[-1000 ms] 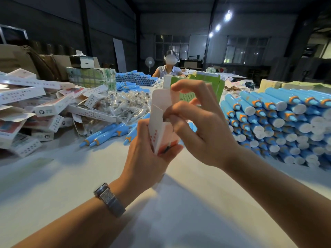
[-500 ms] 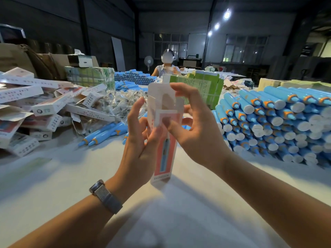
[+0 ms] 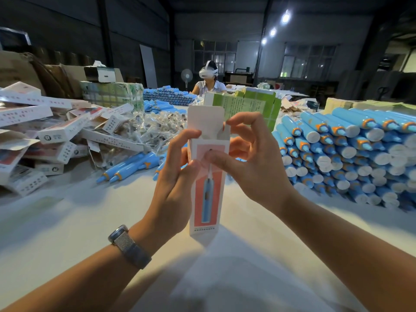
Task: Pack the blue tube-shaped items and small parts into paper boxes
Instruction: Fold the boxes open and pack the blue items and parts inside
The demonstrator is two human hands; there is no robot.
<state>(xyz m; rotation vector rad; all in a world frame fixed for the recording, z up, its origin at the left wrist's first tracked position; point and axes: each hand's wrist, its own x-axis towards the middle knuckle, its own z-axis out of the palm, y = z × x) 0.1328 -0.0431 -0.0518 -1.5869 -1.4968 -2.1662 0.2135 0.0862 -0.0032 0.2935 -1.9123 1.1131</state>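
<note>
Head view: a paper box (image 3: 208, 192) stands upright over the white table (image 3: 67, 221), its bottom corner touching the surface and its top flap (image 3: 206, 117) open and raised. The left hand (image 3: 173, 183) grips the box's left side, thumb and fingers curled round its upper part. The right hand (image 3: 252, 163) pinches the box's top right, forefinger on a side flap, thumb pressed on the printed front. Blue tubes (image 3: 351, 154) lie stacked to the right; a few loose tubes (image 3: 128, 165) lie left of the box. Filled boxes (image 3: 33, 136) pile at far left, beside bagged small parts (image 3: 155, 127).
</note>
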